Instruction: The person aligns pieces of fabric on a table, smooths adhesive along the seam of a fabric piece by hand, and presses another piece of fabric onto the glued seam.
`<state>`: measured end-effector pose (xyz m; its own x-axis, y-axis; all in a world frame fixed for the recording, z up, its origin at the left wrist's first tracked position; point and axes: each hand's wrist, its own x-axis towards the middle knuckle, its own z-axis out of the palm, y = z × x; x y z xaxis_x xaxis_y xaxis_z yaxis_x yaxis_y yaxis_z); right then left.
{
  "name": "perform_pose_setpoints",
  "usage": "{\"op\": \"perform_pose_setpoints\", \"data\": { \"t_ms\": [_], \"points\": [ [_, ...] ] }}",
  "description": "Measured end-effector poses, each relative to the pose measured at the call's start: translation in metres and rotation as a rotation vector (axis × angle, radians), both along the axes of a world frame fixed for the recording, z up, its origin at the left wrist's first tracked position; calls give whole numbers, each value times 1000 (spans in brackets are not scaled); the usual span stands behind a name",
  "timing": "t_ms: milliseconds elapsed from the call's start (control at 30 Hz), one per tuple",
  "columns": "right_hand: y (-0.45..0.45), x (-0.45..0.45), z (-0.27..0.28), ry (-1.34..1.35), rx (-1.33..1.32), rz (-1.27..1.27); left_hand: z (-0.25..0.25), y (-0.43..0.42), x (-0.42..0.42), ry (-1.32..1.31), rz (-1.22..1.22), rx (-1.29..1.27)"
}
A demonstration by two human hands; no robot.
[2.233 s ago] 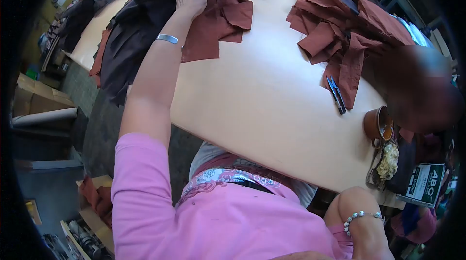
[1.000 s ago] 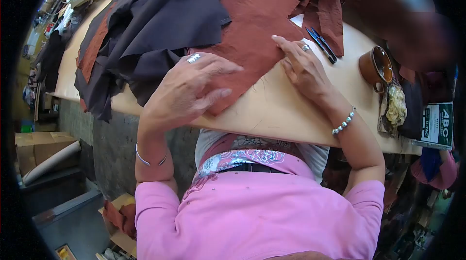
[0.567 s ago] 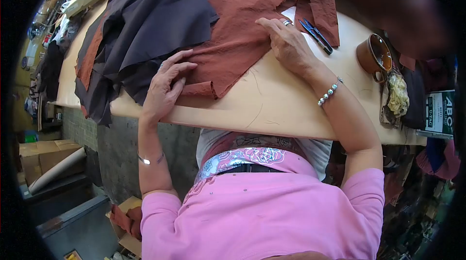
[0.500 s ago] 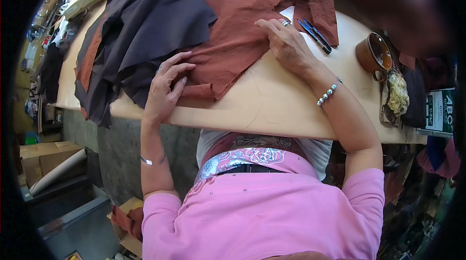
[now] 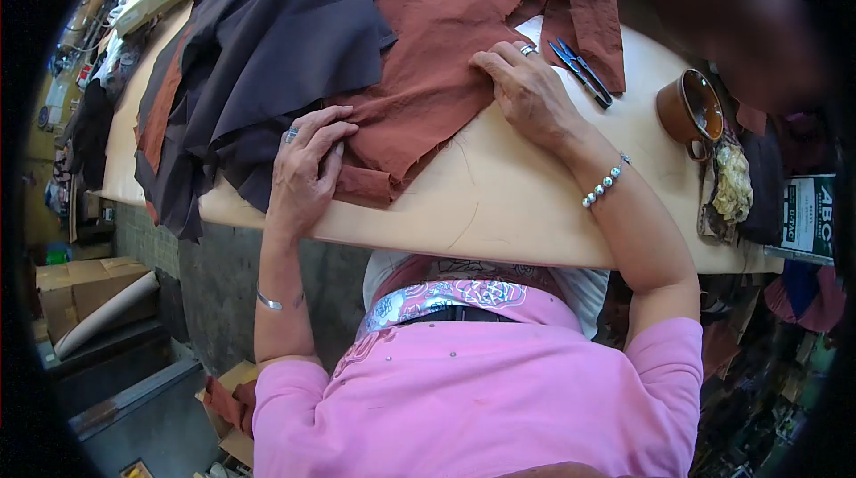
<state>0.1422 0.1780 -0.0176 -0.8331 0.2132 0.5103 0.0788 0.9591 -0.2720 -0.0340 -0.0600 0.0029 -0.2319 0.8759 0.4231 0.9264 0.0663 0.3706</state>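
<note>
Left of the mug (image 5: pixel 680 112), a rust-brown cloth (image 5: pixel 428 77) lies on the counter (image 5: pixel 535 210), near corner folded. The left grip (image 5: pixel 300 177), then the right grip (image 5: pixel 533 102), bend at its edges, any pinch unclear; beyond, it spreads creased.

The camera, worn on the head, looks forward and steeply down from near, with the shirt (image 5: pixel 481 398) at bottom centre and the table (image 5: pixel 526 206) above it.

Pink top (image 5: pixel 481 407), silver cuff (image 5: pixel 270 302), beaded bracelet (image 5: pixel 608 185), rings (image 5: pixel 529 50)
</note>
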Motion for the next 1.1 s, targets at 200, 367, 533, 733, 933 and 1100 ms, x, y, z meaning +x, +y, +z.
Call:
{"op": "perform_pose_setpoints", "data": {
  "t_ms": [200,367,533,733,933,1100],
  "points": [
    [-3,-2,2,45,43,-143,-1,-1,1,8,13,-2],
    [6,-6,-10,43,-1,-356,0,0,2,12,21,16],
    [2,-3,0,-81,-46,-302,0,0,3,24,39,34],
    [4,-5,-6,-67,14,-358,-2,0,2,45,27,31],
    [4,-6,-8,-90,31,-395,-1,1,2,44,26,33],
    [4,-4,-7,-91,19,-370,-1,2,3,34,41,27]
  ]
}}
